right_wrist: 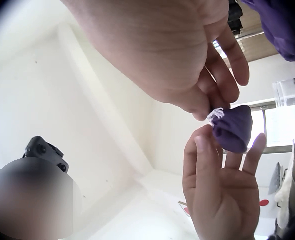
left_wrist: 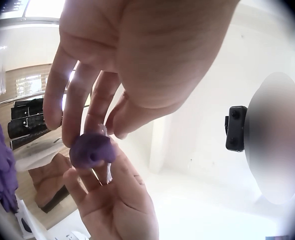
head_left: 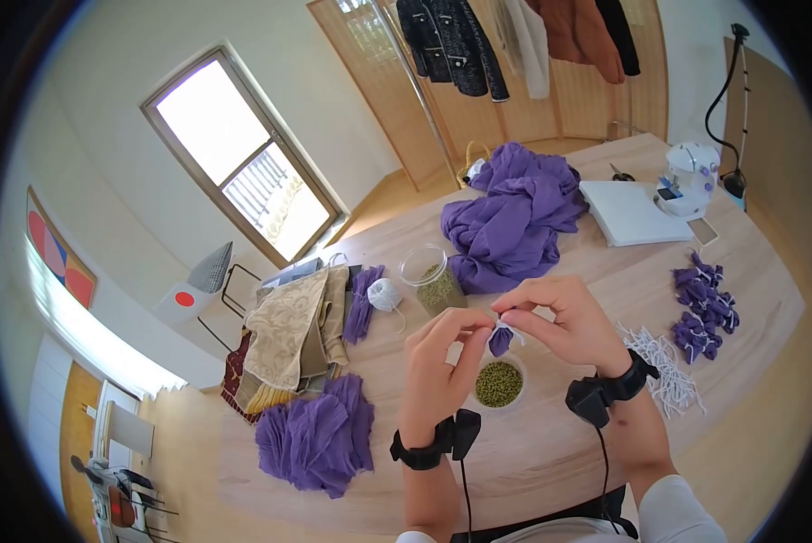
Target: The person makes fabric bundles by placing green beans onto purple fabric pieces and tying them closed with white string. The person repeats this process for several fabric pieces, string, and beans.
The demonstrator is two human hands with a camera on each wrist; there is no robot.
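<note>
A small purple cloth pouch [head_left: 501, 341] hangs between both hands, its rounded bottom plain in the left wrist view. White string [right_wrist: 216, 115] is wound at its gathered neck, with a loose end trailing down. My left hand [head_left: 444, 357] pinches the string at the neck between thumb and forefinger. From the other side my right hand [head_left: 564, 321] pinches the string too, its fingertips right beside the left ones. Directly below is a small tub [head_left: 521, 384] of green beans [head_left: 498, 384].
Behind the hands stand a clear jar [head_left: 419, 262] of beans and a ball of white string [head_left: 384, 294]. Purple cloth [head_left: 523, 208] is heaped beyond, folded fabrics [head_left: 288, 326] lie left. On the right are cut strings [head_left: 659, 366], tied purple pouches [head_left: 701, 303] and a sewing machine [head_left: 689, 181].
</note>
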